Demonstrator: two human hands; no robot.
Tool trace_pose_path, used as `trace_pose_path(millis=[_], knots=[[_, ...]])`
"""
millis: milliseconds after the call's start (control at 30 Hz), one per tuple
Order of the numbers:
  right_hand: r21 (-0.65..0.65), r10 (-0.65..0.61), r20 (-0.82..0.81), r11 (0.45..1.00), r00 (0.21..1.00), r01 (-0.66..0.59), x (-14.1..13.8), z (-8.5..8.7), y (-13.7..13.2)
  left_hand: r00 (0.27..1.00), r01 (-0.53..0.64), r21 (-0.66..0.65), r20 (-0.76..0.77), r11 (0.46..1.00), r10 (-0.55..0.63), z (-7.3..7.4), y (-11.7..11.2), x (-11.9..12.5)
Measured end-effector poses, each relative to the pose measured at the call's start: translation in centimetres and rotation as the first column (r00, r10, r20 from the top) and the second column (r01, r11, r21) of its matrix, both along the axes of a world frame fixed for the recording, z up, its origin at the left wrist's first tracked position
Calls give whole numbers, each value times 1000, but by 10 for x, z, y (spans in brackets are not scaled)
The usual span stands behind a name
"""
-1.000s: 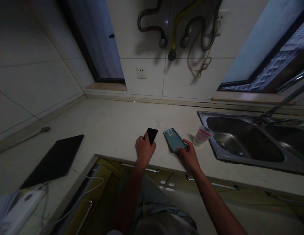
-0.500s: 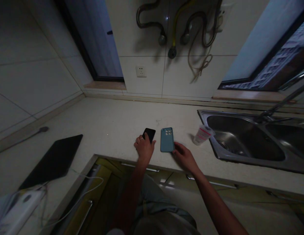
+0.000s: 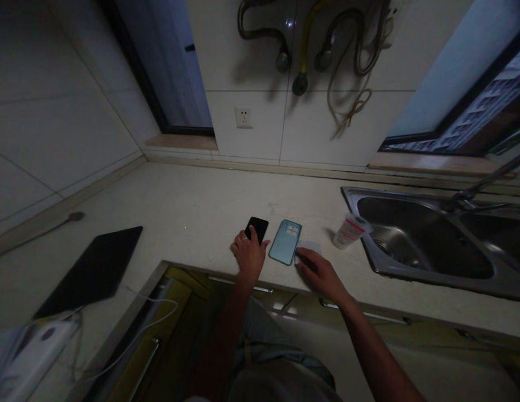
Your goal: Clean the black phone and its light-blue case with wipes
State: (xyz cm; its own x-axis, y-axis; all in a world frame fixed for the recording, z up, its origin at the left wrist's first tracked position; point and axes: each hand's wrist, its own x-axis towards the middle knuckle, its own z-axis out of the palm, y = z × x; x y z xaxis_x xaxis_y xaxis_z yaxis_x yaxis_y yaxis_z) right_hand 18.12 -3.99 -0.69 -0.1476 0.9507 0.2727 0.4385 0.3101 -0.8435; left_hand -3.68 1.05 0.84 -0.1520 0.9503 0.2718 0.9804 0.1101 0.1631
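A black phone (image 3: 258,228) lies on the pale countertop (image 3: 192,206) near its front edge. My left hand (image 3: 248,254) holds its near end, with the index finger laid on top. Just to its right lies a teal phone (image 3: 285,242), back side up and tilted. My right hand (image 3: 320,272) rests low on the counter. Its fingers stretch toward the teal phone's near right corner and lie on a small whitish sheet (image 3: 311,245), holding nothing.
A white plastic cup (image 3: 351,230) lies tipped beside a steel sink (image 3: 427,245) with a tap at the right. A dark flat tablet (image 3: 92,271) lies at the left, with a white device and cable (image 3: 33,352) below it. Hoses and a socket (image 3: 243,118) are on the wall.
The teal phone has been turned and slid left, close to the black phone. My right hand has come off it and now rests beside it. My left hand has stayed put.
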Motion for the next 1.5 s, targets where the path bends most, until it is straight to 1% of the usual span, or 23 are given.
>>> trace_pose_path(millis=[133, 267, 400, 533, 667, 767, 1000, 1167, 1333, 1500], knots=[[-8, -2, 5, 1000, 1000, 2, 2, 5, -3, 1000, -1, -16, 13, 1000, 1, -1, 0, 0], [0, -23, 45, 1000, 999, 23, 10, 3, -4, 1000, 4, -20, 7, 1000, -4, -2, 1, -1], [22, -75, 53, 997, 996, 74, 21, -1, -4, 1000, 5, -15, 7, 1000, -5, -3, 1, -1], [16, -120, 53, 993, 991, 120, 29, 0, -5, 1000, 11, -7, -5, 1000, -11, -3, 2, 0], [8, -125, 39, 992, 991, 125, 33, 2, -6, 1000, 24, -7, -5, 1000, -24, -2, 3, 1], [13, -128, 17, 992, 992, 128, 33, 2, -7, 1000, 27, -9, 2, 1000, -27, -2, 3, 1], [-20, -189, -91, 982, 978, 188, 29, 4, -6, 999, 48, -17, 12, 999, -48, -3, 2, -1], [-23, -205, -118, 979, 972, 204, 30, 2, -5, 998, 61, -10, 6, 998, -61, -3, 1, -3], [-13, -229, -156, 973, 961, 230, 32, 1, -8, 997, 67, 23, 25, 997, -67, -6, 0, -3], [-42, -279, -225, 960, 933, 277, 35, -2, -10, 995, 65, 110, 73, 992, -74, -9, 0, -3]])
